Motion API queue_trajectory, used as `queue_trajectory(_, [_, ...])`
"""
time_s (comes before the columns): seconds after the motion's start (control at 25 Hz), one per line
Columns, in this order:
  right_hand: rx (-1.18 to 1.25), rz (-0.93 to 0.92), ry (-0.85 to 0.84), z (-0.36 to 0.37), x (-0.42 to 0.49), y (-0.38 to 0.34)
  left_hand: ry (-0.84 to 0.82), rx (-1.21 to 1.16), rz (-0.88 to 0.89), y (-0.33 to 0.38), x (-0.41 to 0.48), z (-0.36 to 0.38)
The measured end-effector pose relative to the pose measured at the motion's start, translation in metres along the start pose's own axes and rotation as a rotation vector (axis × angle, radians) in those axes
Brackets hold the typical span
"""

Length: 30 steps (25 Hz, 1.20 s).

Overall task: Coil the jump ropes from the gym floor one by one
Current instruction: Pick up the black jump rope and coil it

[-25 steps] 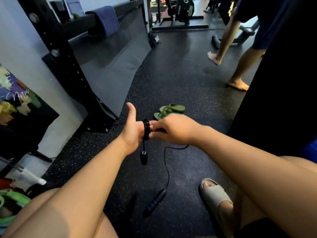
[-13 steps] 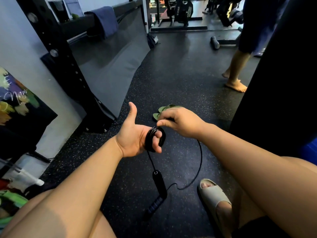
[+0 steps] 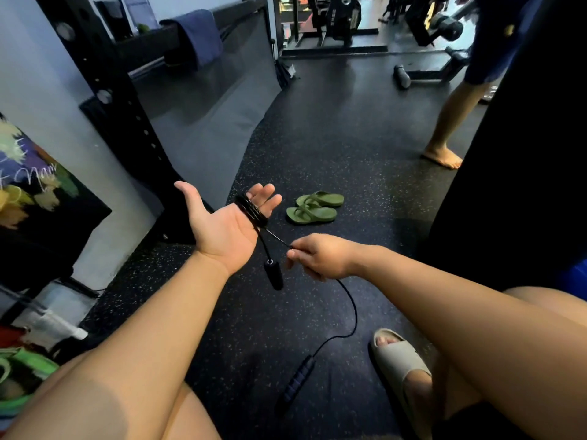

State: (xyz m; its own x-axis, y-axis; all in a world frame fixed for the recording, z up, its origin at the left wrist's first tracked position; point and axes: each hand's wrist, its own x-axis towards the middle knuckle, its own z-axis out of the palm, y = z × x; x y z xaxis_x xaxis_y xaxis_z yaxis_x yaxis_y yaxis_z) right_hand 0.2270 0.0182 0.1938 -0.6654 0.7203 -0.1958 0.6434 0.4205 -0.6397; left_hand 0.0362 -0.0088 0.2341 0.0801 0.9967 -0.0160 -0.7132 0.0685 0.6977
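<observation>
A black jump rope is wound in several loops (image 3: 251, 211) around the fingers of my left hand (image 3: 222, 227), which is held palm up with fingers spread. One black handle (image 3: 274, 274) dangles below that hand. My right hand (image 3: 320, 257) pinches the rope cord just right of the coil and holds it taut. From there the cord (image 3: 351, 312) sags down to the second handle (image 3: 297, 381), which lies on the dark rubber floor (image 3: 333, 147) between my knees.
A pair of green flip-flops (image 3: 314, 207) lies on the floor just beyond my hands. My right foot wears a beige slide (image 3: 400, 357). Another person's bare legs (image 3: 448, 128) stand at the right back. A black rack post (image 3: 120, 115) and grey mat stand left.
My left hand has opened out flat, palm up, with the coil on its fingers. My right hand has dropped down and right, pulling the cord taut. The other person has stepped.
</observation>
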Motion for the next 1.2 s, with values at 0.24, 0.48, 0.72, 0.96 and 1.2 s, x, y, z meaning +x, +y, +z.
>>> queue_trajectory(0.24, [-0.257,-0.147,0.101,-0.018,-0.004,-0.024,0.026,0.239,-0.049,-0.012,0.007,-0.007])
queue_trajectory(0.48, [-0.347,-0.204,0.193,-0.043,-0.013,-0.031,-0.235,0.729,-0.308,-0.025,-0.001,0.007])
queue_trajectory(0.72, [-0.094,-0.199,0.221,-0.055,-0.013,-0.017,-0.400,0.893,-0.586,-0.016,-0.007,0.010])
queue_trajectory(0.96, [0.245,-0.083,0.241,-0.030,0.001,0.013,-0.432,0.585,-0.571,-0.013,-0.012,0.009])
queue_trajectory(1.2, [0.376,0.144,0.038,0.007,0.002,0.025,-0.170,0.203,-0.289,-0.003,-0.009,0.005])
